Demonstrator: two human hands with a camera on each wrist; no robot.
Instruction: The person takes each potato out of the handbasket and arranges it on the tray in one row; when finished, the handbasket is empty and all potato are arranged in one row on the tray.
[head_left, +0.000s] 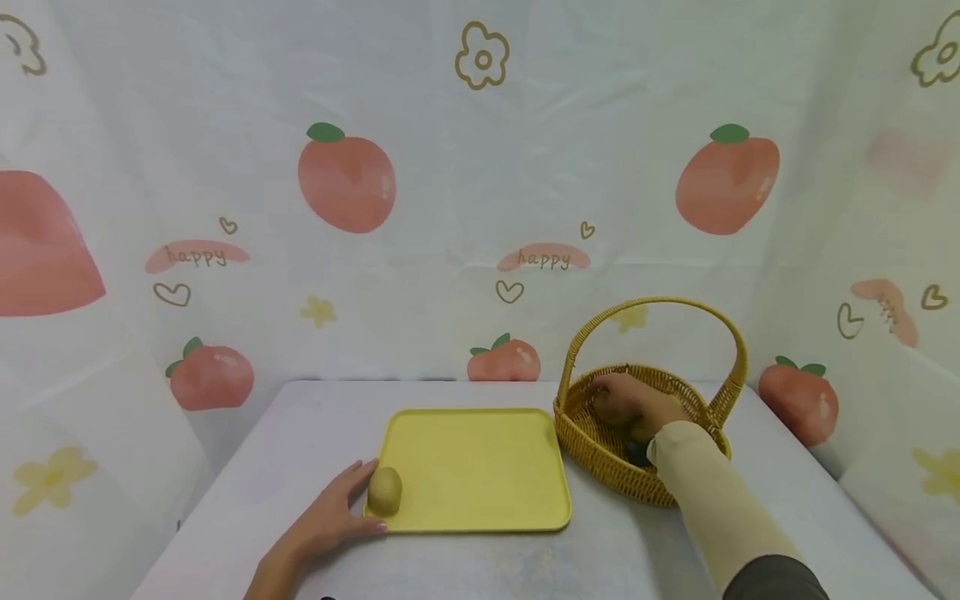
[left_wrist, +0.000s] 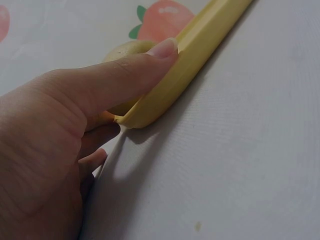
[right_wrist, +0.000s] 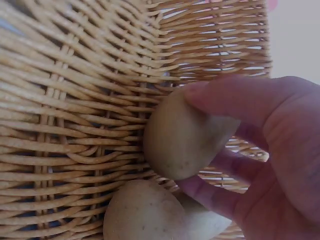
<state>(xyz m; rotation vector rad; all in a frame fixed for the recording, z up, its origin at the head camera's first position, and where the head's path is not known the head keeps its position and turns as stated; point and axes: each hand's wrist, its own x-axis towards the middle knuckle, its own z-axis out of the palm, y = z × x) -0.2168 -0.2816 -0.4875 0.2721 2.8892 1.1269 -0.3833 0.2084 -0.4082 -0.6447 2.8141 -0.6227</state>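
Left hand: the left hand point(head_left: 324, 521) lies flat on the table point(head_left: 247, 467) at the tray's front left corner, fingers straight and relaxed, gripping nothing; in the left wrist view its thumb point(left_wrist: 125, 75) is laid along the tray rim.
Kiwi: one brown-green kiwi point(head_left: 386, 490) sits on the tray at its front left corner, just beside the left hand's fingertips; whether they touch it cannot be told.
Tray: a yellow tray point(head_left: 480, 467) lies flat on the table, mid-table, between the left hand and the basket, its right edge just beside the basket's wall.
Basket: a woven wicker basket point(head_left: 600, 454) with an upright arched handle point(head_left: 660, 307) stands right of the tray.
Right hand: the right hand point(head_left: 630, 404) is down inside the basket, under the handle, its cream sleeve point(head_left: 712, 500) crossing the near rim.
Right fingers: in the right wrist view the thumb and fingers point(right_wrist: 235, 97) are curled around a pale round fruit point(right_wrist: 182, 140), pinching it against the basket's inner weave.
Other fruit: a second pale fruit point(right_wrist: 140, 212) lies just below the held one, in the basket bottom, touching the fingers.
Backdrop: a white sheet printed with peaches point(head_left: 347, 182) hangs behind the table.
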